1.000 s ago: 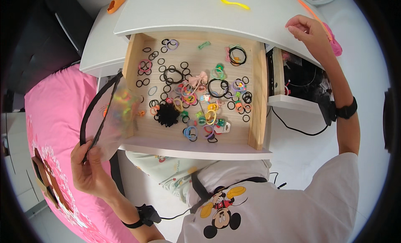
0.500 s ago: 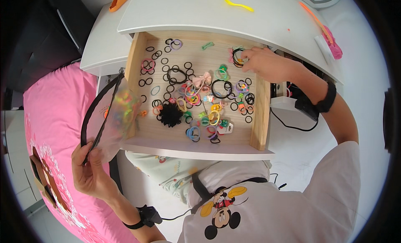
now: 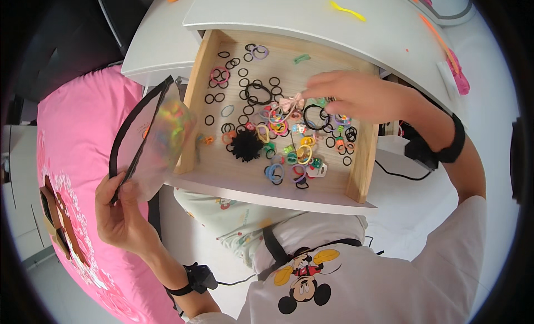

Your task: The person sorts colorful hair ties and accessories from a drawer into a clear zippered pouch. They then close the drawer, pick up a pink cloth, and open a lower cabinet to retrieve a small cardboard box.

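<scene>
- White desk (image 3: 278, 15) had its drawer (image 3: 364, 167) open.
- Left hand's (image 3: 123, 212) grip pinched a bag (image 3: 162, 136).
- Right hand (image 3: 359, 96) hovered near a bow (image 3: 290, 104); its grip couldn't be told.

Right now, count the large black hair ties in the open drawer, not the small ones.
2 visible in the drawer: one large tie left of the pale pink bow, the other large tie right of it. More may be hidden under the right hand.
</scene>
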{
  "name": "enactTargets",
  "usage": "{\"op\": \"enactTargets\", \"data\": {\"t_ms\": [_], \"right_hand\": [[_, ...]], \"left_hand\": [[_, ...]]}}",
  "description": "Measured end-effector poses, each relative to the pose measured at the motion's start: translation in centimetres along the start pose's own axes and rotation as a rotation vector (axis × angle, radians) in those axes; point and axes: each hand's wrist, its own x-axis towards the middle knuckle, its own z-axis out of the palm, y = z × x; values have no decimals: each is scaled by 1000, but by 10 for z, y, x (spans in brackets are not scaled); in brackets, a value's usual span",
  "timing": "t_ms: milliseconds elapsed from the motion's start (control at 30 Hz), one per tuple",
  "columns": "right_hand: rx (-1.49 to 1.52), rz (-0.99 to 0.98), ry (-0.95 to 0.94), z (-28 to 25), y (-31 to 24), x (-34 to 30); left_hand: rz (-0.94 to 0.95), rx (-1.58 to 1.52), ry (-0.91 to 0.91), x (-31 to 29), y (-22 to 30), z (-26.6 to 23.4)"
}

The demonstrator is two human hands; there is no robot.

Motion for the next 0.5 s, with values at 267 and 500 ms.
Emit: {"op": "enactTargets", "data": {"t_ms": [267, 500], "right_hand": [[-208, -64, -294, 30, -35, 44], [-155, -10, -122, 17, -41, 50]], "left_hand": [[-7, 15, 52, 2, -7, -13], [-2, 7, 67, 0, -17, -19]]}}
